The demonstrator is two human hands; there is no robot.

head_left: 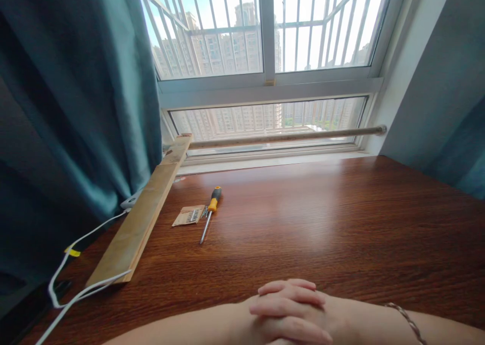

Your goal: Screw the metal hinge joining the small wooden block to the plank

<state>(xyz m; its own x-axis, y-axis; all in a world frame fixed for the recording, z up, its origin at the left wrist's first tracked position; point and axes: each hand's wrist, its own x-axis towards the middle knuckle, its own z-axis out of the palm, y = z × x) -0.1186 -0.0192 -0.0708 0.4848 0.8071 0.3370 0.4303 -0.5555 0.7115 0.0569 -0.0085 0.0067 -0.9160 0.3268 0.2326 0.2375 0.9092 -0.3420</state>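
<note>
My right hand (291, 304) lies over my left hand (242, 326) at the near edge of the brown wooden desk (341, 224). Its fingers stretch leftward and hold nothing. The left hand is mostly covered, so its fingers do not show. A thin bracelet (405, 319) circles my right wrist. Well beyond the hands, to the left, a screwdriver (209, 213) with an orange and black handle lies with its tip towards me. Beside it sits a small brown packet of screws (188, 215).
A long wooden slat (144, 218) lies diagonally along the desk's left side, with a white cable (76, 264) looping past its near end. A teal curtain (68, 107) hangs at the left. A wooden rod (284, 137) spans the barred window's sill.
</note>
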